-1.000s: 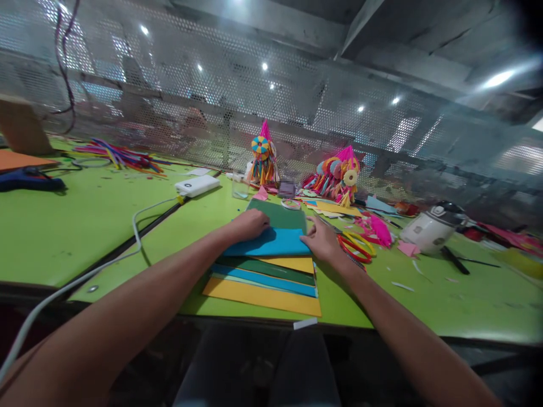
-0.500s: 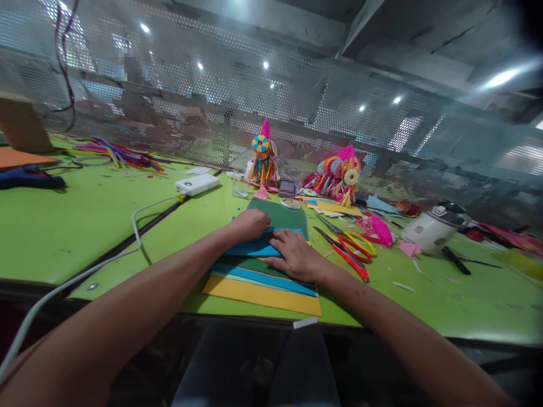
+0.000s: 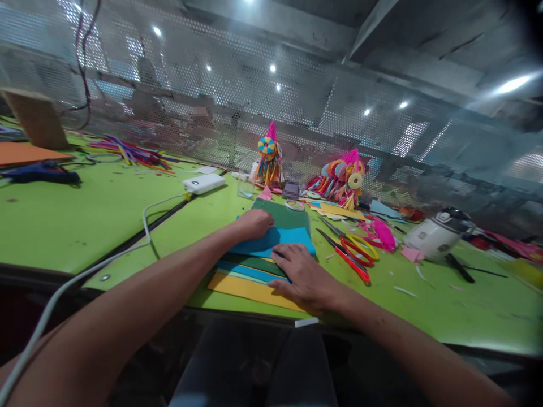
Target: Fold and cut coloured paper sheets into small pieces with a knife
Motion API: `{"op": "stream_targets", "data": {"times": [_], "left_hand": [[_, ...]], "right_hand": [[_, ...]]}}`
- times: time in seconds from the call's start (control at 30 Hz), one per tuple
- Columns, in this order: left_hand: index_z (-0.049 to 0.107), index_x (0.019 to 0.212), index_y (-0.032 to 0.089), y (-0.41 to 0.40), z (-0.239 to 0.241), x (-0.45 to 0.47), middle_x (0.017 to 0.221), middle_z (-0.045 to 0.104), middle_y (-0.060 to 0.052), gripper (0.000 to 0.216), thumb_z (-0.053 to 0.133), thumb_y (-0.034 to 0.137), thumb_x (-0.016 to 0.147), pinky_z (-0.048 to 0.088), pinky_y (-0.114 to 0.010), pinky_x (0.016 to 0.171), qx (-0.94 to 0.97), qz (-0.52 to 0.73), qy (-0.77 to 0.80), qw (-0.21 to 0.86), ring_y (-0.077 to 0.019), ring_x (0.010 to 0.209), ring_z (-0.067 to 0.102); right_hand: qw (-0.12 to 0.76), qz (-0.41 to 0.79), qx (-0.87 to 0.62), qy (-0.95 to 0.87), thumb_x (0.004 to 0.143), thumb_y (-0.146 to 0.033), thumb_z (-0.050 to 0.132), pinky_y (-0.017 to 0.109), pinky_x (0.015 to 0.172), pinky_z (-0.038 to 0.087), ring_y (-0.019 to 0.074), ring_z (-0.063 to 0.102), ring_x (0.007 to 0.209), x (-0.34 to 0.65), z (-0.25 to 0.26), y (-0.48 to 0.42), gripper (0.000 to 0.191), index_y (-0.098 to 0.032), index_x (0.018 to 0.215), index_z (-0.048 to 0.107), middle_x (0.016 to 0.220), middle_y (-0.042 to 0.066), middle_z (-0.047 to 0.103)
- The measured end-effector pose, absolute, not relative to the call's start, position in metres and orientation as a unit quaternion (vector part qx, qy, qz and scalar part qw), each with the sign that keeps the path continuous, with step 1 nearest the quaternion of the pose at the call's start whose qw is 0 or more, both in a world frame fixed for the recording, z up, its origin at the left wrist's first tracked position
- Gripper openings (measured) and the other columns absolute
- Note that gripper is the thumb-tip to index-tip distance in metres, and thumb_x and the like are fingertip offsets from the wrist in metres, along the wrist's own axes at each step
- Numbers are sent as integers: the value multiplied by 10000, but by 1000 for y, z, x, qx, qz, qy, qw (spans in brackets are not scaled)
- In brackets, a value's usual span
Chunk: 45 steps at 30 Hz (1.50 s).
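"So, what's on the desk (image 3: 445,305)?"
"From my end, I see coloured sheets (image 3: 250,290) stacked near its front edge, a blue sheet (image 3: 294,237) on top."
"Your right hand (image 3: 303,277)?"
"Resting across the sheets, thumb and fingers parted."
"Left hand (image 3: 257,223)?"
"Curled on the blue sheet, apart from the right; I can't tell if it grips."

No legible text, brand, number or sign in view. Power bank (image 3: 207,183): dark round mark on top near one end, too small to read. White pot (image 3: 436,236): greyish patches on side, content not resolved. Small dark box (image 3: 291,189): face blurred, unreadable. White disc (image 3: 294,205): coloured marks, illegible.
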State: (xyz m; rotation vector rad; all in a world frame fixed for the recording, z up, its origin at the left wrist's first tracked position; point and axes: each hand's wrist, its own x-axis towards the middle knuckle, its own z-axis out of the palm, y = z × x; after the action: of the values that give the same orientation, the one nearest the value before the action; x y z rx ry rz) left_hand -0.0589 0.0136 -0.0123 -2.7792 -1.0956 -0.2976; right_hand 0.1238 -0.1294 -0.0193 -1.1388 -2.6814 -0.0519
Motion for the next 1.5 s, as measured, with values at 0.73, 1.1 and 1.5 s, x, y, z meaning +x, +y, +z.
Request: {"op": "stream_targets", "data": {"times": [0.73, 1.1, 1.5], "left_hand": [[692, 980, 78, -116, 6, -59, 918, 689, -153, 167, 578, 85, 858, 501, -389, 817, -942, -35, -318, 97, -287, 892, 641], [689, 975, 146, -124, -27, -73, 1035, 639, -123, 168, 527, 162, 935, 456, -452, 878, -925, -108, -354, 90, -293, 980, 553], [680, 944, 132, -122, -27, -71, 955, 637, -98, 234, 485, 251, 990, 420, -456, 874, -917, -140, -348, 135, -285, 953, 566]], "right_hand": [[146, 13, -421, -895, 896, -311, 631, 460, 1030, 377, 277, 496, 1151, 118, -21, -137, 359, -100, 1187, 619, 1242, 157, 579], [135, 8, -456, -880, 917, -440, 598, 524, 1137, 267, 307, 426, 1312, 114, -24, -147, 549, -106, 1346, 522, 1410, 159, 524], [120, -68, -527, -838, 935, -654, 438, 589, 1076, 296, 340, 446, 1287, 153, -21, -163, 615, -144, 1231, 613, 1344, 167, 573]]}}
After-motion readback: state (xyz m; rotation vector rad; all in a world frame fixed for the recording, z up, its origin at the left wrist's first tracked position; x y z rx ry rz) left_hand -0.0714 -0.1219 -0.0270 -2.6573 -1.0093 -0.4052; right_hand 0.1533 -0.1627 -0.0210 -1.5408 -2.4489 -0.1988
